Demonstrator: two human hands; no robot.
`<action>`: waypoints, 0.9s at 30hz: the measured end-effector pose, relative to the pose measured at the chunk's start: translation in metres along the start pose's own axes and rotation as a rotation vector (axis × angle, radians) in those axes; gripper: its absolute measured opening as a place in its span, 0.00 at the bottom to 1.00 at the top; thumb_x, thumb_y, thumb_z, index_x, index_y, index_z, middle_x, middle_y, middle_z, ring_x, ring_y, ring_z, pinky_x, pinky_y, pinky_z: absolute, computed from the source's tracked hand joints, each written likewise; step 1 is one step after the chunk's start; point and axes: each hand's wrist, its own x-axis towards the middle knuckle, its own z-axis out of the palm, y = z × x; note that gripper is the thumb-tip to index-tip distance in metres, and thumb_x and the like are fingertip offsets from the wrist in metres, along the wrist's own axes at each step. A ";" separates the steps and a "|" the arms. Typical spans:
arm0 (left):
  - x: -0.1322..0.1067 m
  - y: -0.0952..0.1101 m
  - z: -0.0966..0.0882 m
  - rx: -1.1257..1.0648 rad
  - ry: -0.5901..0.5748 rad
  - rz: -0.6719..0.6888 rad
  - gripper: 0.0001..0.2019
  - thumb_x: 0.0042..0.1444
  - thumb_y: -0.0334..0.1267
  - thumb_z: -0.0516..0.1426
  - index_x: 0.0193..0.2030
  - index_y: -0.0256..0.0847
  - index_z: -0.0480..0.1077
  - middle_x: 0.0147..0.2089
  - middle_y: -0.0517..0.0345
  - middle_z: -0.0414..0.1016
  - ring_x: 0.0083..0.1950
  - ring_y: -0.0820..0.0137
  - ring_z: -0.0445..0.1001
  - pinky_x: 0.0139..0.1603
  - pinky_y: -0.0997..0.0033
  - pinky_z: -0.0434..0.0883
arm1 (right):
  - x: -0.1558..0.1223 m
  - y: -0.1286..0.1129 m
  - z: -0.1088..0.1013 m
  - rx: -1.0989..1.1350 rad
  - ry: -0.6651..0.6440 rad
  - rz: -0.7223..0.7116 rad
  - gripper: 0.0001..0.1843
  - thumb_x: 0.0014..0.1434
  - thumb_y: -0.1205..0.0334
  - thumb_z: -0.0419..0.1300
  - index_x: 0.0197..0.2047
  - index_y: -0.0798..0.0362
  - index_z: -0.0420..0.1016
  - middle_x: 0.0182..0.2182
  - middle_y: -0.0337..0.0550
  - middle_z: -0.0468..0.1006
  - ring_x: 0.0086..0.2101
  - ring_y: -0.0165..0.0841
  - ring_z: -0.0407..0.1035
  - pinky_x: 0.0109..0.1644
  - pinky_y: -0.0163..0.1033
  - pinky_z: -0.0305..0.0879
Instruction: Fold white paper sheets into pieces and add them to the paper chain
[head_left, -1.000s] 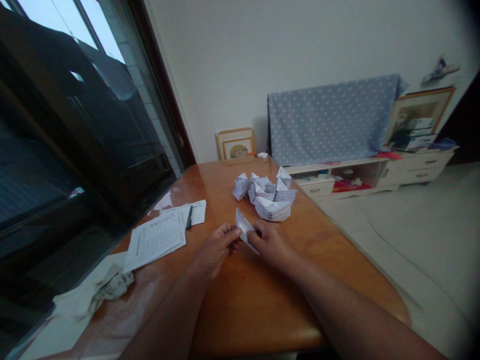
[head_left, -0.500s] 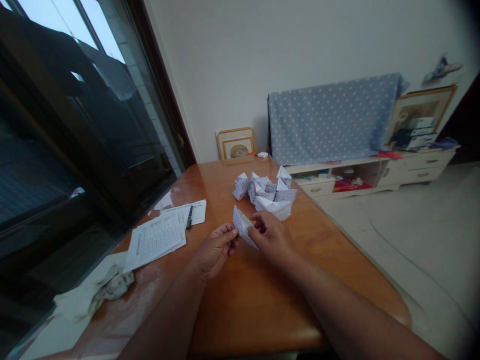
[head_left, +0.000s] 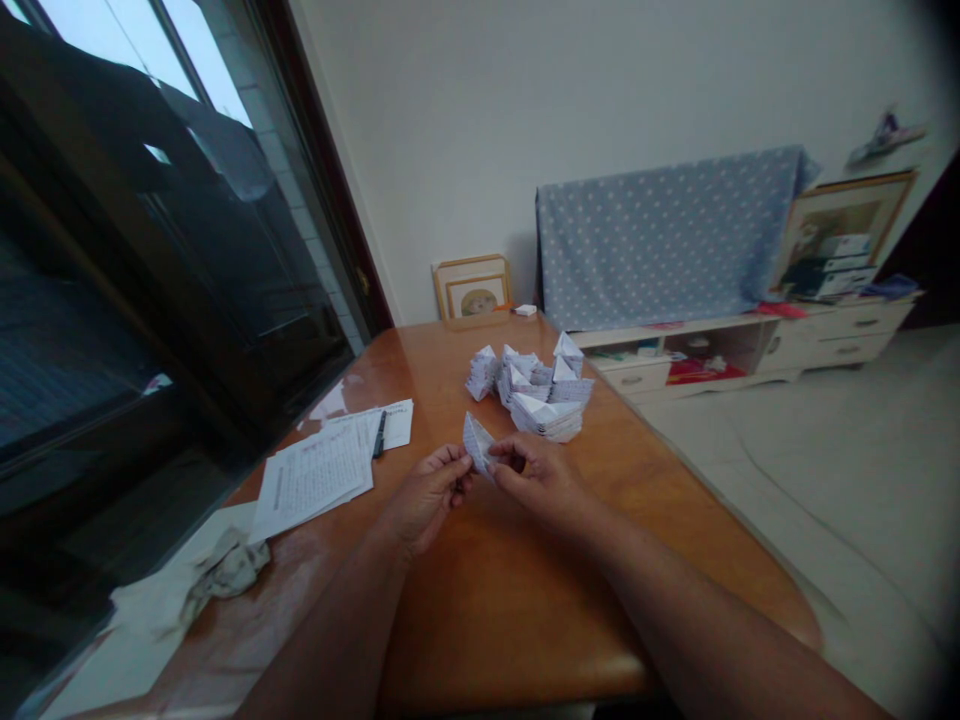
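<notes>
Over the wooden table (head_left: 480, 610) I hold a folded piece of printed paper (head_left: 476, 440), pointed at its upper end. My left hand (head_left: 431, 493) pinches its left edge between thumb and fingers. From the other side, my right hand (head_left: 540, 475) grips the paper's right edge, its thumb and index finger closed there. The lower part of the paper is partly hidden by my fingers. Just beyond my hands stands a cluster of folded paper boats (head_left: 547, 412), several of them nested or stacked together, with white peaks pointing up.
Printed sheets (head_left: 315, 475) lie at the left with a dark pen (head_left: 379, 435) on them. A crumpled cloth (head_left: 229, 565) is nearer me on the left edge. Framed pictures (head_left: 472, 262) and a small white box (head_left: 525, 310) are at the table's far end. A low cabinet (head_left: 817, 340) stands beyond.
My right hand has moved slightly down and left along the paper. The paper looks narrower now, its right side drawn in. My left hand keeps its pinch almost in place.
</notes>
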 end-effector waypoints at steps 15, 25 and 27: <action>0.000 -0.002 -0.002 0.009 -0.049 0.016 0.10 0.57 0.43 0.62 0.39 0.39 0.73 0.33 0.59 0.70 0.32 0.75 0.67 0.30 0.75 0.58 | -0.002 0.002 -0.002 0.155 -0.124 0.083 0.12 0.60 0.63 0.53 0.36 0.51 0.79 0.27 0.37 0.76 0.29 0.31 0.68 0.31 0.34 0.58; 0.000 -0.003 -0.004 0.051 -0.070 -0.008 0.12 0.58 0.45 0.61 0.39 0.37 0.74 0.32 0.58 0.71 0.32 0.75 0.67 0.31 0.75 0.58 | -0.002 0.003 -0.002 0.206 -0.230 0.089 0.14 0.64 0.62 0.50 0.36 0.52 0.77 0.29 0.38 0.77 0.30 0.31 0.68 0.32 0.34 0.59; 0.000 -0.003 -0.004 0.054 -0.073 -0.015 0.12 0.59 0.44 0.61 0.40 0.37 0.75 0.32 0.57 0.71 0.32 0.75 0.67 0.31 0.76 0.58 | -0.003 0.004 -0.002 0.196 -0.238 0.071 0.13 0.64 0.62 0.51 0.36 0.52 0.77 0.29 0.38 0.77 0.30 0.31 0.68 0.32 0.33 0.58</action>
